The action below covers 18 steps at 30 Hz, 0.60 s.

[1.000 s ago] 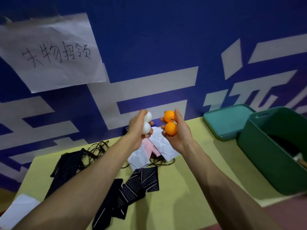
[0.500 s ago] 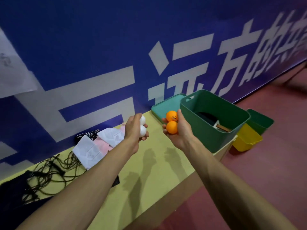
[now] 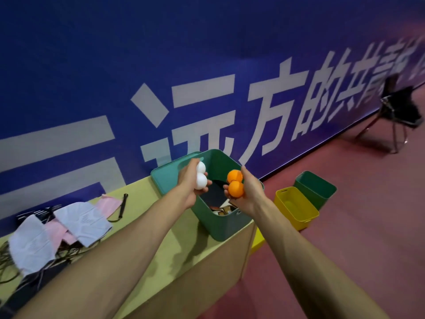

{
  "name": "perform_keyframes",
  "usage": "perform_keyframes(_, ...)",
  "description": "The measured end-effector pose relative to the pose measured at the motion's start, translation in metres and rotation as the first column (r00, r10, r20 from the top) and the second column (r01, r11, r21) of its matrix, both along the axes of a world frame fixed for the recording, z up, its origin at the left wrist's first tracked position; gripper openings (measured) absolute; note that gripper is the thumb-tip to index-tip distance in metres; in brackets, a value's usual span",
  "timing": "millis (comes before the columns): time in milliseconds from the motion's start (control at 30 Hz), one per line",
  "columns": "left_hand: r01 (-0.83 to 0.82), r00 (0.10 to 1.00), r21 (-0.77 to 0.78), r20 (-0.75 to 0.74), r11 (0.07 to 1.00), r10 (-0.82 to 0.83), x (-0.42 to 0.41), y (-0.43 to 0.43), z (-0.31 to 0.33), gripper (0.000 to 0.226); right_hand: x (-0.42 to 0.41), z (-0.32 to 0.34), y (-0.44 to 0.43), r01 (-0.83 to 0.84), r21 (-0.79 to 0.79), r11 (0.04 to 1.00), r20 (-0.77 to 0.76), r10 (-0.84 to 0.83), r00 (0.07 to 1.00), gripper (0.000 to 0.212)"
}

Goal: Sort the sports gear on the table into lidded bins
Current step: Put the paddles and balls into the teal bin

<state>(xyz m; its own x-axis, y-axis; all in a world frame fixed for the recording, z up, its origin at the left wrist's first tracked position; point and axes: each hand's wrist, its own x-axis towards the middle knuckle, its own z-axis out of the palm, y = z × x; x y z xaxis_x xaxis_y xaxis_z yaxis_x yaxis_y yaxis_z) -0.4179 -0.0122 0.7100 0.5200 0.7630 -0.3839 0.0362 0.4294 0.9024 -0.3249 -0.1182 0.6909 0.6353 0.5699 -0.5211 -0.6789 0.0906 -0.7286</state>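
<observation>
Mid-sort, drop not yet made. Left hand (image 3: 190, 180) grips two white balls (image 3: 200, 180), one stacked on the other. Right hand (image 3: 249, 192) grips two orange balls (image 3: 235, 183) the same way. Both pairs are held over the open mouth of the green bin (image 3: 220, 224), which stands at the right end of the surface (image 3: 161, 226), its near corner at the near edge.

Done, by the look: the bin already holds dark flat items with a bit of wood tone, maybe paddles, but it is too dim to be sure. Left to do: release the four balls, then close up. The lid (image 3: 165, 178) lies flat at the far edge, just left of the bin.

Toward the left end lie masks (image 3: 85, 217) and cords (image 3: 7, 256), which do not look like sports gear. On the floor past the right end stand a yellow bin (image 3: 296, 208) and a second green bin (image 3: 317, 187), both open, with no lids seen.

Materials:
- **Balls:** smooth matte spheres, likely light hard plastic, and they would roll if set down loose.
- **Bins:** rigid moulded plastic, tapered rectangles with rounded corners and a handle slot near the rim.
- **Lid:** flat teal panel with a raised edge.
- **Surface:** flat, matte, yellow-green.
- **Masks:** soft, white and pink.
- **Cords:** thin, black, tangled.
</observation>
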Motion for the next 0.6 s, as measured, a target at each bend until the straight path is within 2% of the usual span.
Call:
perform_keyframes(233,-0.005,0.993,0.008,-0.118,1.000,0.006,0.048,0.004,-0.025,0.028,0.051,-0.021,0.007,-0.038,-0.005,0.999,-0.016,0.038,0.999,0.033)
perform_keyframes(467,-0.011,0.992,-0.100,-0.128,0.995,-0.002,0.072,0.044,-0.054,0.027,0.086,-0.046,0.052,-0.095,-0.124,0.988,0.062,0.103,0.993,0.037)
perform_keyframes(600,0.023,0.977,-0.037,-0.211,0.999,-0.031,0.090,0.074,-0.077,0.034,0.104,-0.064,0.083,-0.128,-0.207,0.970,0.078,0.147,0.986,0.037)
